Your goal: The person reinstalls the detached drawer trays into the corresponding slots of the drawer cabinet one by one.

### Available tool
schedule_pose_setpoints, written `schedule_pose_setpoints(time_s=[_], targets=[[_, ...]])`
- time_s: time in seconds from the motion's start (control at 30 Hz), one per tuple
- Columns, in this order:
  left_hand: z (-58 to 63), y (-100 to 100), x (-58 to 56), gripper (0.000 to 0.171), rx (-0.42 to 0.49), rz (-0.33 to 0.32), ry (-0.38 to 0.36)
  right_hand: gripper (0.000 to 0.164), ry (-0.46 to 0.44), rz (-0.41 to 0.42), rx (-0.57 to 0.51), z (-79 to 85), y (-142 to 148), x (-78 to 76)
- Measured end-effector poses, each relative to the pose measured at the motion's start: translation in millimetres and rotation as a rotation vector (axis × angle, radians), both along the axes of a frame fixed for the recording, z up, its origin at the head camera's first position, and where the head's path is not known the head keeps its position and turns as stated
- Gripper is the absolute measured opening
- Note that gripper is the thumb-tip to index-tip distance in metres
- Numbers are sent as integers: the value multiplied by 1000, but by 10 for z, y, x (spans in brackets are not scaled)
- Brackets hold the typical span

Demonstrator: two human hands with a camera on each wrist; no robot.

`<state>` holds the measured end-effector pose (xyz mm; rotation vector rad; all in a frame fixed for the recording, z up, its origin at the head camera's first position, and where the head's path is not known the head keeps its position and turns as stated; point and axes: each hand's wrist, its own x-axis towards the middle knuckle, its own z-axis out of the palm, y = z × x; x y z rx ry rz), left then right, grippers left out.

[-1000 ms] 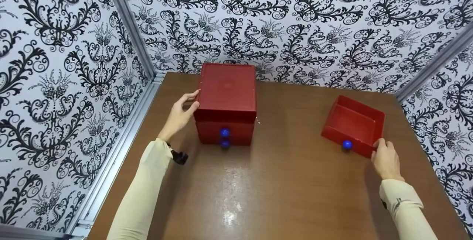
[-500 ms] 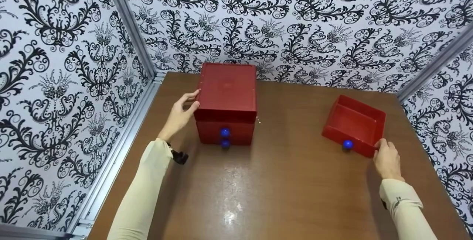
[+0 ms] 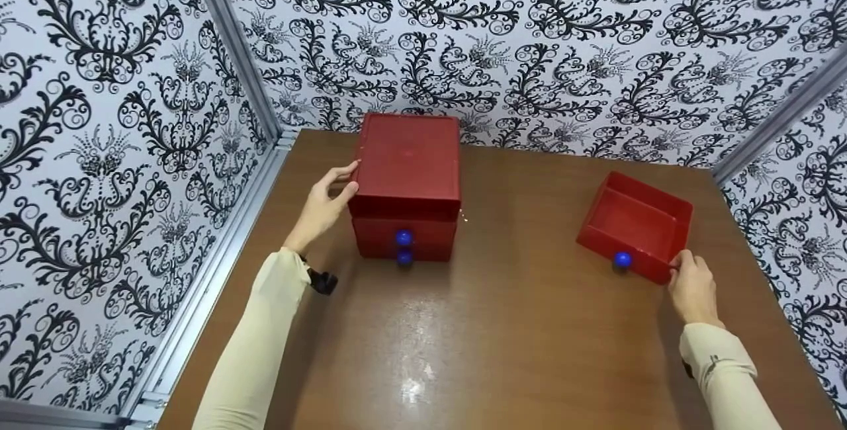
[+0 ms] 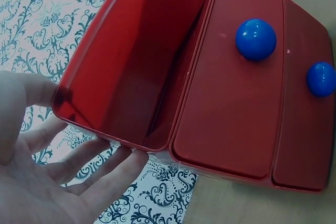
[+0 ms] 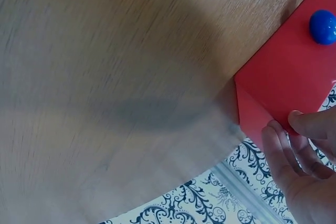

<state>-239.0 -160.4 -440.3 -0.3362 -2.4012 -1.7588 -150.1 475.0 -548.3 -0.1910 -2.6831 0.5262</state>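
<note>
With fingers extended, our left hand (image 3: 321,205) touches the left side of the red cabinet (image 3: 409,155), near the far left corner of the bench (image 3: 516,324). Our right hand (image 3: 693,290) pinches the front right corner of the red drawer (image 3: 632,221) near the bench's right edge, its blue knob (image 3: 622,260) facing the near edge.

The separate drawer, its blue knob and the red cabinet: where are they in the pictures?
Separate drawer (image 3: 629,223), head view: its bare inside floor.
Its blue knob (image 3: 622,260), head view: the ball's middle.
Red cabinet (image 3: 408,156), head view: top panel.
</note>
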Motion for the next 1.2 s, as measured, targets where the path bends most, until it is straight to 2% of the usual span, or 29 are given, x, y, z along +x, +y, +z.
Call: schedule_pose_setpoints(time_s=[0.43,0.7,0.97,1.2], targets=[[1,4,3,38,11,-1,31,15,75,25,11,-31,-1,-1],[-12,-7,-6,38,20,-6,37,13,109,43,2,-108,16,19],[9,-9,11,39,8,0,2,14,161,61,-19,-161,-13,119],[10,-3,-4,40,5,3,-7,14,195,80,-17,-91,-137,219]])
